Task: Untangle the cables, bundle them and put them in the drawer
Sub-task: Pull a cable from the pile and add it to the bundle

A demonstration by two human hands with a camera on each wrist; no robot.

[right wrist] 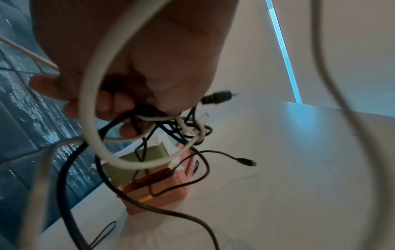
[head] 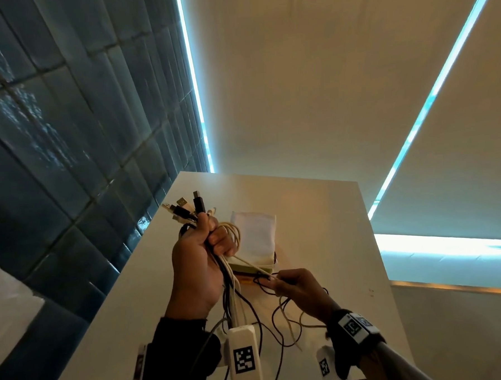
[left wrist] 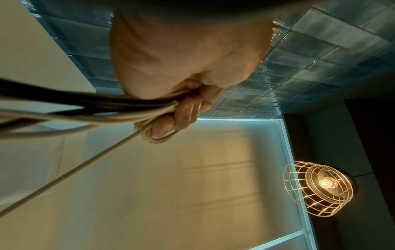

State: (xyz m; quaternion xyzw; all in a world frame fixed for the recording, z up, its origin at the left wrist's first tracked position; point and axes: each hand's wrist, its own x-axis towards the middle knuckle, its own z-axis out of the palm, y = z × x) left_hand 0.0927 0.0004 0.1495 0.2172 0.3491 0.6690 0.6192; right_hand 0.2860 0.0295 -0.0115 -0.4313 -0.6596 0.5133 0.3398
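My left hand (head: 201, 250) is raised above the white table (head: 317, 215) and grips a bunch of black and white cables (head: 229, 272). Their USB plugs (head: 186, 206) fan out above my fist. In the left wrist view the fingers (left wrist: 183, 111) curl round the cable bundle (left wrist: 119, 108), with a white loop (left wrist: 158, 135) wound over the fingertips. My right hand (head: 289, 283), lower and to the right, pinches a tangled knot of thin black and white cables (right wrist: 171, 125). Loose strands (head: 282, 319) hang from both hands. No drawer is in view.
A white cloth pouch (head: 256, 233) lies on stacked green and pink boxes (right wrist: 153, 177) on the table behind my hands. Dark blue tiles (head: 66, 127) cover the wall on the left. A wire-cage lamp (left wrist: 318, 187) glows overhead. White tracker blocks (head: 245, 355) sit on my wrists.
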